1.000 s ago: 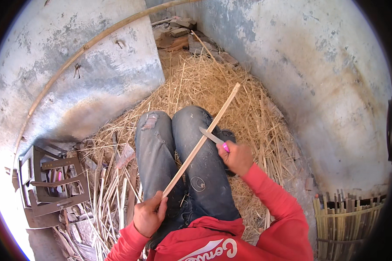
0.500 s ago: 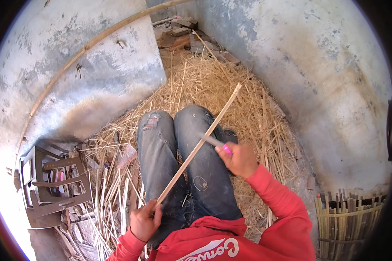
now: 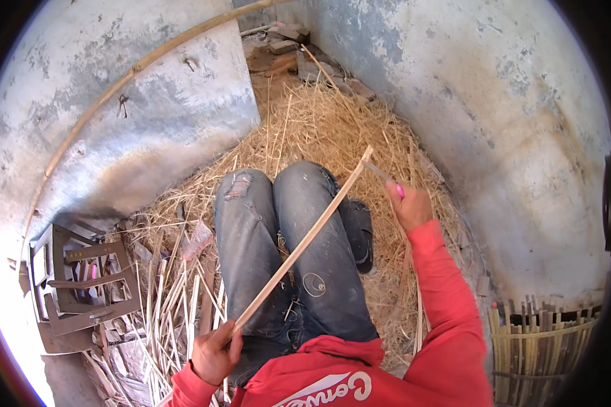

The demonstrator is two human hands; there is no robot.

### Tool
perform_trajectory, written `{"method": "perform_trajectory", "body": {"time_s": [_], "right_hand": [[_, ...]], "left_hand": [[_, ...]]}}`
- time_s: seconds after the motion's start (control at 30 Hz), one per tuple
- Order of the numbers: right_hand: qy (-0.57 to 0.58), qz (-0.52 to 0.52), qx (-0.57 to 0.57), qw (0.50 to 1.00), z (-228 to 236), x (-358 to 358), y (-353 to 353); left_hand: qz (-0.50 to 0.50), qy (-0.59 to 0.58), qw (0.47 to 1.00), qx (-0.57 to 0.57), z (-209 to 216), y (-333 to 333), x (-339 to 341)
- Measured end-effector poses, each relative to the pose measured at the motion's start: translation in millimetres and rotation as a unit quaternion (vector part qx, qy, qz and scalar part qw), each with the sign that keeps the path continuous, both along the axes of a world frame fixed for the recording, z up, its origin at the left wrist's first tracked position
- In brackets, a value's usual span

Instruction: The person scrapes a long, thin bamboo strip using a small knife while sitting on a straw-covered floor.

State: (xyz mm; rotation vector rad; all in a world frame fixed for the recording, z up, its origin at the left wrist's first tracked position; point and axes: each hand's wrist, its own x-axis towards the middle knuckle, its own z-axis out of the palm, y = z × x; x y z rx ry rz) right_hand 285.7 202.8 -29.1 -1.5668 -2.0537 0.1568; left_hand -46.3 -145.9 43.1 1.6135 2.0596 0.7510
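Observation:
A long pale bamboo strip [image 3: 299,249] slants across my jeans from lower left to upper right. My left hand [image 3: 215,353] pinches its near end beside my left thigh. In my right hand [image 3: 412,205], closed round a pink handle, is a knife [image 3: 377,171]. The blade reaches to the strip close to its far end; whether it cuts in or only touches, I cannot tell. Most of the handle is hidden by my fingers.
Shavings [image 3: 319,129] cover the floor beyond my knees. Several split strips [image 3: 176,298] lie at my left, near a dark wooden frame [image 3: 91,285]. A woven bamboo basket [image 3: 543,346] stands at the right. A long curved pole [image 3: 115,88] leans along the left wall.
My right hand has moved away from me with the knife, from the strip's middle toward its far end. My left hand and the strip have shifted slightly down and left.

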Motion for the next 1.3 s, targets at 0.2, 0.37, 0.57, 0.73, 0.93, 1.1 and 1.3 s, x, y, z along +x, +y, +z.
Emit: {"method": "perform_trajectory", "body": {"time_s": [0.2, 0.37, 0.57, 0.73, 0.93, 1.1, 1.3], "right_hand": [[0.107, 0.071, -0.03, 0.991, 27, -19, -10], [0.223, 0.113, -0.111, 0.962, 21, -49, -36], [0.371, 0.125, -0.178, 0.903, 2, -85, -37], [0.417, 0.141, -0.186, 0.878, -1, -101, -37], [0.388, 0.136, -0.151, 0.899, 3, -105, -48], [0.244, 0.119, -0.102, 0.957, 15, -90, -73], [0.056, 0.214, -0.095, 0.97, 28, -87, -105]], "left_hand": [[0.04, -0.006, 0.999, 0.015, -28, -8, 1], [0.018, 0.024, 1.0, 0.001, -27, 0, 2], [-0.043, 0.021, 0.997, -0.054, -25, 13, 7], [-0.152, -0.033, 0.986, -0.065, -17, 47, -2], [-0.139, -0.286, 0.947, -0.049, -33, 106, 26], [-0.083, -0.473, 0.872, -0.091, -55, 142, 37], [-0.053, -0.546, 0.829, -0.107, -56, 149, 49]]}}
